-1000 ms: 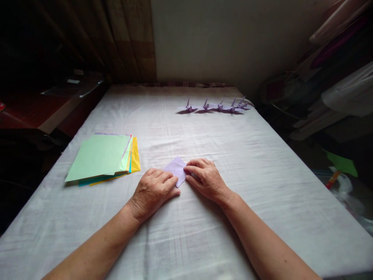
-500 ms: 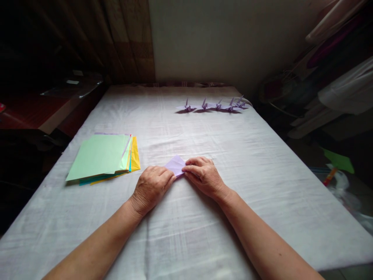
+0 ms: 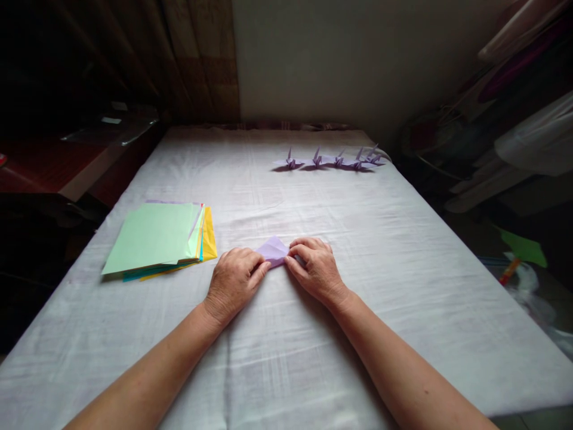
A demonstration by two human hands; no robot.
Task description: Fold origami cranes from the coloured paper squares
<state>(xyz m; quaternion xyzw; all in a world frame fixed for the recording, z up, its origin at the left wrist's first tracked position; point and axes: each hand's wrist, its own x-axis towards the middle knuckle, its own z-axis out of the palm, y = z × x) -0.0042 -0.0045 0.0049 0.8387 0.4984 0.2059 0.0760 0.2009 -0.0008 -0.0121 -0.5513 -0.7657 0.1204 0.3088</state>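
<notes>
Folded purple paper [image 3: 274,251], one: between left hand [image 3: 236,276] and right hand [image 3: 317,266], fingers clamped on its side edges. Coloured paper stack [image 3: 152,236], left of the fingers; purple paper cranes [image 3: 339,161], five, well beyond them near far edge of worktop [image 3: 394,257]; open room right of the fingers.

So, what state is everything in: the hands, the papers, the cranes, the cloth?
Purple paper: partly folded.
Left hand: curled, holding the paper's left side.
Right hand: curled, holding its right side.
Paper stack: uneven edges, pale green on top.
Paper cranes: folded, standing.
White cloth: spread out, lightly creased.
</notes>
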